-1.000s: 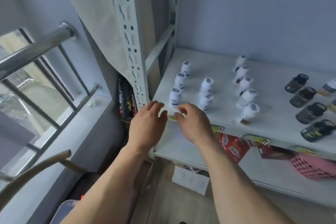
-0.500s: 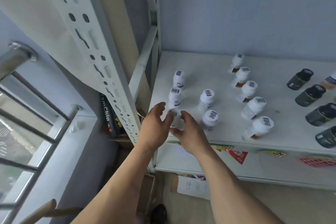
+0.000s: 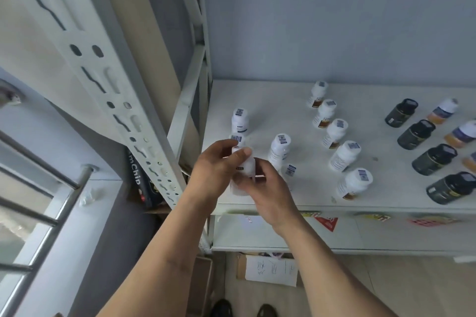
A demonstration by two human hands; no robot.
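White shelf [image 3: 257, 96]: white bottles [image 3: 344, 156], dark bottles [image 3: 434, 159] upright.

- Held bottle [image 3: 247, 166]: white, with a small dark mark on its label.
- Row of bottles [image 3: 343, 155]: white, with blue-grey barcode stickers on the caps and brown bands at the base.
- Dark bottles [image 3: 432, 159]: black with gold trim.
- Shelf [image 3: 257, 95]: white.
- Wall [image 3: 334, 20]: pale blue-grey.
- Sticker [image 3: 327, 222]: red.

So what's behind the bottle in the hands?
Two more white bottles stand in a line behind the held bottle. The far bottle shows fully. The near bottle shows only its top, because the left hand covers the rest.
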